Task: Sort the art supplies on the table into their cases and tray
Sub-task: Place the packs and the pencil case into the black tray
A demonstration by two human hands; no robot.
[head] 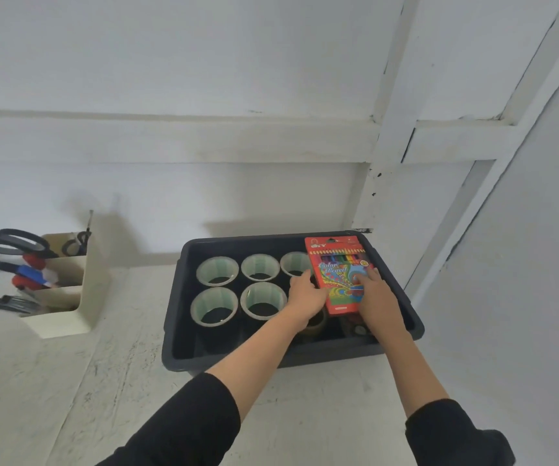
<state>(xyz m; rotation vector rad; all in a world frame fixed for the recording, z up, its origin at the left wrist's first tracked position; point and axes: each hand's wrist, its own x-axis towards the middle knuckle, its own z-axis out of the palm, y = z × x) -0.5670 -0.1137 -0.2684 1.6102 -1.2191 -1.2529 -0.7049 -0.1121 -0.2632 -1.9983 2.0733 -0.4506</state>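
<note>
A red box of colour pencils (337, 264) is tilted over the right part of a dark grey tray (177, 317). My left hand (306, 294) grips the box's left edge. My right hand (377, 297) lies on its lower right face with fingers spread. Inside the tray stand several clear tape rolls (217, 271) in two rows. A brown tape roll (317, 326) and other small items lie partly hidden under the box and my hands.
A cream desk organiser (83, 287) stands at the left, holding black scissors (19, 243), markers and pens. The white table top (69, 381) spreads in front of the tray. A white wall and framed panel rise behind and to the right.
</note>
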